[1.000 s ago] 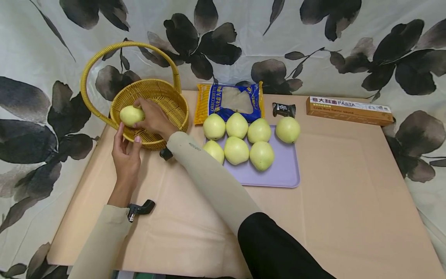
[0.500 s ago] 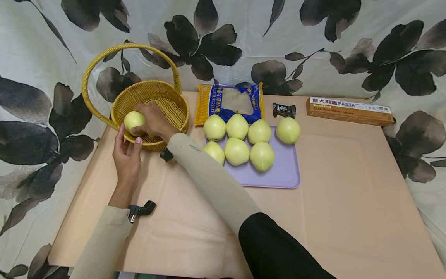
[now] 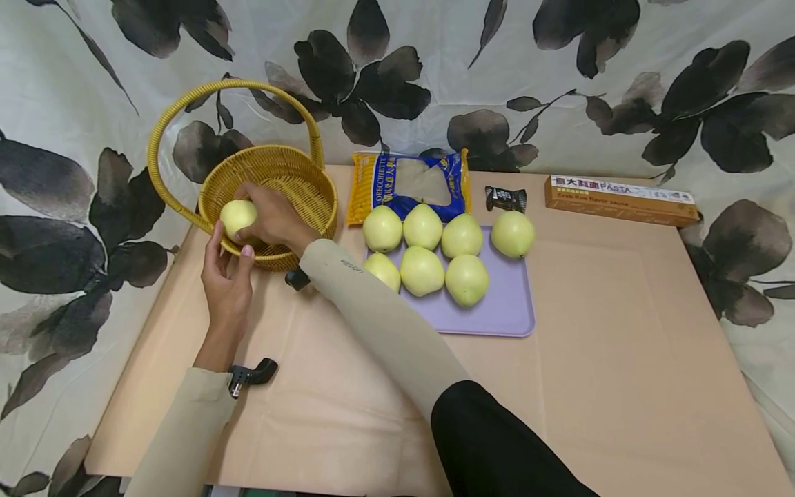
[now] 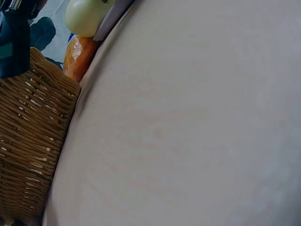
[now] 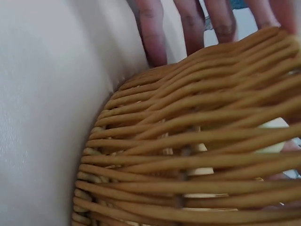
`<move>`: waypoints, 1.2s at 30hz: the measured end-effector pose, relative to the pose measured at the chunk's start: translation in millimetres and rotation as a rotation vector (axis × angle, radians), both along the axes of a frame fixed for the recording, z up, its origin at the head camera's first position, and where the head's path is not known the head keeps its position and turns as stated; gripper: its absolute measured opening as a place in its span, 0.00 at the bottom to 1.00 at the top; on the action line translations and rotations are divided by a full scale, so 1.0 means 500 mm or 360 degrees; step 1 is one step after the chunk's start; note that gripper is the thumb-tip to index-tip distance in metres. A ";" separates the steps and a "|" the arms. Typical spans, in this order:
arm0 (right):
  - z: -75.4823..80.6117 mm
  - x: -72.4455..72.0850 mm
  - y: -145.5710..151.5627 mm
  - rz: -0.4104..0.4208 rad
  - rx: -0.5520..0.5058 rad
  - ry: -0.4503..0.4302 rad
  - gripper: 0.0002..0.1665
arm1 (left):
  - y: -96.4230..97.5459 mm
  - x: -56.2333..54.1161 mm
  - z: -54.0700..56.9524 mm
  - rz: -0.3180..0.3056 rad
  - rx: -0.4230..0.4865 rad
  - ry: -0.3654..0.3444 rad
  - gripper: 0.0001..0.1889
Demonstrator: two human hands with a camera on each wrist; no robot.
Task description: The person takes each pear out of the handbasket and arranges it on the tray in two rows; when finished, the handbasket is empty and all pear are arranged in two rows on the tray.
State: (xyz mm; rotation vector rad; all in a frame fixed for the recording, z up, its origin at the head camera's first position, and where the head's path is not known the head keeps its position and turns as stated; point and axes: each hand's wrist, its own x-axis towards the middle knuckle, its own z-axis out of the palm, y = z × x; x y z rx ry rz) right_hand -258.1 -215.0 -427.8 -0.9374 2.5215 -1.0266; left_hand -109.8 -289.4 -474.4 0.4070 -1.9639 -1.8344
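In the head view my right hand (image 3: pixel 273 215) reaches into the yellow wicker basket (image 3: pixel 319 186) and grips a pale green, smooth round fruit (image 3: pixel 237 218) at the basket's left inner wall. Part of that fruit is hidden by the hand. My left hand (image 3: pixel 227 290) lies against the basket's near left side, fingers extended up to the rim and thumb apart. The right wrist view catches fingers (image 5: pixel 190 28) along the outside of the woven wall (image 5: pixel 188 141). In the left wrist view the basket's side (image 4: pixel 35 146) fills the left edge.
A lilac tray (image 3: pixel 484 321) bears several pale green fruits (image 3: pixel 422 270). Behind it lies a blue and yellow pasta bag (image 3: pixel 410 181), with a small black packet (image 3: pixel 506 198) and a long pasta box (image 3: pixel 621 201) further right. The basket's tall handle (image 3: pixel 232 83) arches over its opening.
The fruit in my right hand has gone slightly lower into the basket and turned a little. My left hand stays at the basket's side.
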 end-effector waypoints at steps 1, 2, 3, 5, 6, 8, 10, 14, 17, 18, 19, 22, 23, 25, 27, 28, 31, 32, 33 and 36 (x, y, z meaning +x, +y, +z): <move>0.004 0.001 0.003 0.0003 -0.0005 0.0028 0.39 | 0.004 0.002 0.005 -0.0005 -0.0015 -0.0005 0.37; 0.009 0.002 0.005 -0.0003 -0.0008 0.0050 0.40 | 0.006 0.002 0.009 -0.0008 -0.0024 -0.0011 0.36; 0.014 0.004 0.008 -0.0017 -0.0007 0.0071 0.41 | 0.006 0.002 0.009 -0.0009 -0.0032 -0.0017 0.36; 0.024 0.008 0.013 -0.0058 -0.0011 0.0101 0.42 | 0.007 0.001 0.009 -0.0011 -0.0041 -0.0026 0.36; 0.029 0.011 0.016 -0.0084 -0.0011 0.0108 0.42 | 0.007 0.001 0.010 -0.0010 -0.0047 -0.0028 0.36; 0.039 0.017 0.022 -0.0128 -0.0033 0.0103 0.43 | 0.007 0.000 0.010 -0.0005 -0.0050 -0.0031 0.36; 0.050 0.023 0.029 -0.0162 -0.0055 0.0081 0.43 | 0.006 -0.001 0.010 -0.0007 -0.0047 -0.0029 0.36; 0.075 0.037 0.050 -0.0183 -0.0080 0.0057 0.44 | 0.006 -0.001 0.011 -0.0003 -0.0024 -0.0033 0.36; 0.092 0.049 0.074 -0.0175 -0.0112 0.0062 0.45 | 0.007 -0.002 0.011 0.0009 -0.0012 -0.0046 0.36; 0.096 0.054 0.084 -0.0166 -0.0132 0.0067 0.45 | 0.008 -0.002 0.011 0.0014 -0.0013 -0.0049 0.36; 0.100 0.058 0.093 -0.0157 -0.0150 0.0068 0.45 | 0.008 -0.002 0.011 0.0020 -0.0012 -0.0053 0.36; 0.112 0.073 0.127 -0.0130 -0.0217 0.0074 0.45 | 0.011 -0.002 0.012 0.0022 -0.0017 -0.0064 0.36; 0.114 0.078 0.138 -0.0119 -0.0237 0.0079 0.45 | 0.011 -0.002 0.013 0.0020 -0.0008 -0.0061 0.36; 0.119 0.086 0.162 -0.0101 -0.0281 0.0074 0.44 | 0.011 -0.002 0.013 0.0021 0.0012 -0.0059 0.36; 0.123 0.094 0.187 -0.0081 -0.0317 0.0077 0.43 | 0.010 -0.003 0.012 0.0018 0.0038 -0.0055 0.37; 0.124 0.098 0.199 -0.0074 -0.0331 0.0084 0.43 | 0.010 -0.003 0.011 0.0017 0.0050 -0.0052 0.37; 0.125 0.110 0.233 -0.0063 -0.0379 0.0086 0.42 | 0.009 -0.003 0.010 0.0013 0.0061 -0.0044 0.36; 0.125 0.114 0.244 -0.0066 -0.0387 0.0089 0.42 | 0.009 -0.003 0.009 0.0012 0.0061 -0.0041 0.36; 0.124 0.118 0.255 -0.0067 -0.0403 0.0090 0.42 | 0.009 -0.004 0.008 0.0009 0.0058 -0.0039 0.36; 0.123 0.131 0.286 -0.0076 -0.0436 0.0094 0.42 | 0.007 -0.004 0.006 0.0001 0.0063 -0.0015 0.36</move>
